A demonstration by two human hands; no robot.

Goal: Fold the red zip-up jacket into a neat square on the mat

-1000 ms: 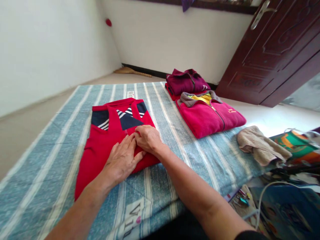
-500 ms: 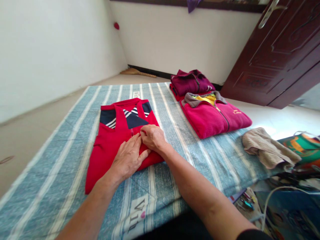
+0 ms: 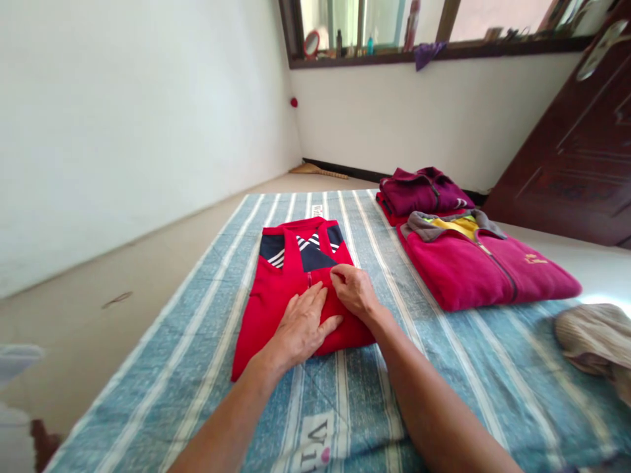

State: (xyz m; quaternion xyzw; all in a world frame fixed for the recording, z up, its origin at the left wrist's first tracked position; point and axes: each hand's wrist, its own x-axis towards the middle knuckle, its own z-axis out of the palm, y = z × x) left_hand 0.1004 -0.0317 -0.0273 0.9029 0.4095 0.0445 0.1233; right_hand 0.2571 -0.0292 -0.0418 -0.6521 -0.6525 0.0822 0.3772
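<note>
A red jacket [image 3: 263,328] with navy panels and white stripes lies folded on the striped bedspread [image 3: 207,315]. My left hand [image 3: 303,322] rests flat on its front, fingers stretched out and thumb apart. Just to the right, my right hand [image 3: 355,289] is closed, with thumb and forefinger pinching the red cloth near the navy chest panel. Between the two hands' fingertips, a short zipper [image 3: 309,279] shows on the jacket.
A folded pink fleece jacket [image 3: 473,269] with a grey collar lies to the right, and a folded purple jacket [image 3: 419,190] sits behind it. A beige cloth [image 3: 599,341] lies at the right edge. Beyond stand a dark red door [image 3: 566,157] and a windowsill [image 3: 365,60] holding small bottles.
My view has tilted up and turned left, bringing the window into sight. My right hand's fingertips are slightly farther from my left hand's. The red jacket looks unchanged.
</note>
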